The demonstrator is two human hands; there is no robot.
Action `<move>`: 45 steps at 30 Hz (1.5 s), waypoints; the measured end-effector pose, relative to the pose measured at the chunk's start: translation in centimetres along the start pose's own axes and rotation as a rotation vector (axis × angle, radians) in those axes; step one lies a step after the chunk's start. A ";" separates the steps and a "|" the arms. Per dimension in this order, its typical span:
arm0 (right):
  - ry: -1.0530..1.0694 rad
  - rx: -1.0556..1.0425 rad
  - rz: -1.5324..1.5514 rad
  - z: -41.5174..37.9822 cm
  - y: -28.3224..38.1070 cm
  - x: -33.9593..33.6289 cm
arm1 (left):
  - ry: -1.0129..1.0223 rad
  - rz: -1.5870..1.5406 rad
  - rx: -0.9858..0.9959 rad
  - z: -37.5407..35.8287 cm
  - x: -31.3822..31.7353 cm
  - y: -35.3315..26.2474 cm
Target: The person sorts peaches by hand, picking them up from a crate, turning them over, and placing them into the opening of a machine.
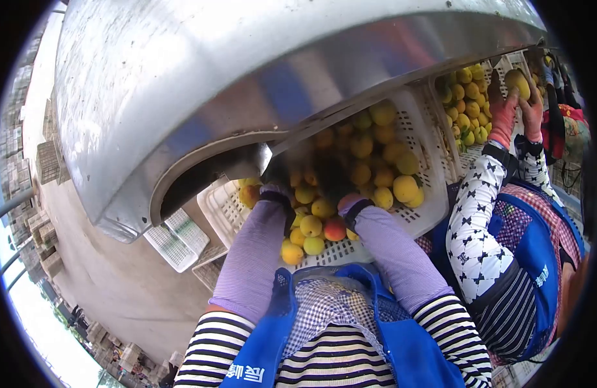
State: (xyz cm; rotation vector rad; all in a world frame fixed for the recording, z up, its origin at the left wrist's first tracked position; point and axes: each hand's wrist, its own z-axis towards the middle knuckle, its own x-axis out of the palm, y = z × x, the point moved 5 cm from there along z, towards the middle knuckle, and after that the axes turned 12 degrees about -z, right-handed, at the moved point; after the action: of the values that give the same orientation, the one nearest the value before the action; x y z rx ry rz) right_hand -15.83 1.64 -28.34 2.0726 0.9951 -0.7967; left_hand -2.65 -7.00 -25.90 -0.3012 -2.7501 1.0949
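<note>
Apricots (376, 161) fill the white crate (434, 155) within reach; left hand (276, 187) and right hand (334, 187) dig in, fingers blurred, grip unclear.

White slatted crate (434, 213), heaped with yellow apricots (369, 161), concrete floor (117, 284)
</note>
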 end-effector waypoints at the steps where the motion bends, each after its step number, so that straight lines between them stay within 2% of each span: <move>1: 0.150 0.014 0.042 0.4 0.7 -0.2 | 0.036 -0.035 0.002 -0.1 -0.5 -0.6; 2: 0.246 -0.084 -0.014 -0.1 1.3 -1.2 | 0.074 -0.224 0.008 0.9 -2.2 1.8; 3: 0.246 -0.185 -0.029 -1.1 2.7 -3.9 | 0.113 -0.413 0.006 1.9 -3.9 4.3; 4: 0.244 -0.285 -0.041 -2.2 4.2 -6.8 | 0.245 -0.238 0.117 0.7 -5.5 3.6; 5: 0.151 -0.383 -0.014 -3.8 5.8 -10.2 | 0.373 -0.070 0.225 -0.9 -7.2 3.1; 7: 0.063 -0.474 0.129 -6.4 7.7 -13.4 | 0.517 -0.075 0.232 -4.6 -7.4 1.5; 9: 0.054 -0.440 0.372 -8.9 8.6 -14.8 | 0.575 -0.410 0.034 -10.9 -5.0 -4.7; 12: 0.020 -0.397 0.719 -11.5 9.9 -16.0 | 0.553 -0.547 -0.096 -13.7 -4.7 -6.7; 13: -0.070 -0.375 0.634 -12.3 10.3 -16.1 | 0.562 -0.631 -0.062 -14.3 -4.9 -7.2; 15: -0.258 -0.327 0.473 -14.2 11.6 -15.8 | 0.547 -0.569 0.065 -15.3 -6.0 -8.3; 18: -0.628 -0.375 0.293 -17.3 15.7 -16.6 | 0.552 -0.547 0.208 -17.4 -7.5 -10.2; 21: -0.728 -0.407 0.392 -16.3 17.8 -19.3 | 0.493 -0.641 0.302 -17.8 -7.7 -12.8; 22: -0.776 -0.400 0.309 -15.4 18.2 -20.0 | 0.458 -0.682 0.324 -17.6 -7.8 -13.4; 23: -0.821 -0.394 0.225 -14.4 18.8 -20.6 | 0.170 0.007 0.864 -18.4 -9.2 -14.3; 25: -0.974 -0.418 0.035 -11.9 19.4 -21.3 | 0.194 0.070 0.758 -16.9 -10.5 -11.8; 27: -0.915 -0.399 -0.008 -10.0 19.8 -20.4 | 0.286 -0.357 0.462 -16.3 -10.6 -9.9; 30: -0.872 -0.375 -0.039 -8.6 19.9 -20.0 | 0.229 -0.027 0.712 -17.2 -10.8 -10.4; 33: -0.885 -0.392 0.016 -7.5 20.4 -20.3 | 0.210 -0.049 0.595 -15.9 -11.6 -9.6; 35: -0.905 -0.395 0.005 -6.3 20.6 -20.1 | 0.188 0.023 0.627 -15.7 -11.7 -9.4; 36: -0.915 -0.384 -0.034 -5.2 20.4 -19.4 | 0.178 0.106 0.710 -16.6 -11.0 -11.1; 38: -0.843 -0.370 0.032 -5.1 19.6 -18.6 | 0.309 -0.272 0.559 -16.8 -10.4 -12.1; 40: -0.680 -0.369 0.242 -5.7 18.2 -19.6 | 0.538 -1.164 0.023 -16.3 -9.3 -11.5; 43: -0.671 -0.579 0.244 -12.7 19.3 -21.5 | 0.485 -1.058 0.044 -16.1 -8.8 -10.5; 45: -0.578 -0.615 0.101 -14.6 19.4 -19.5 | 0.477 -0.985 0.054 -16.4 -8.2 -10.1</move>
State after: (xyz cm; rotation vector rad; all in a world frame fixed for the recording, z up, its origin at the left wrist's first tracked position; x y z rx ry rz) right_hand -6.58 -3.67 0.89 1.2521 0.6850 -0.8368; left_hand 7.75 -5.37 -7.76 0.6521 -1.9872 0.6788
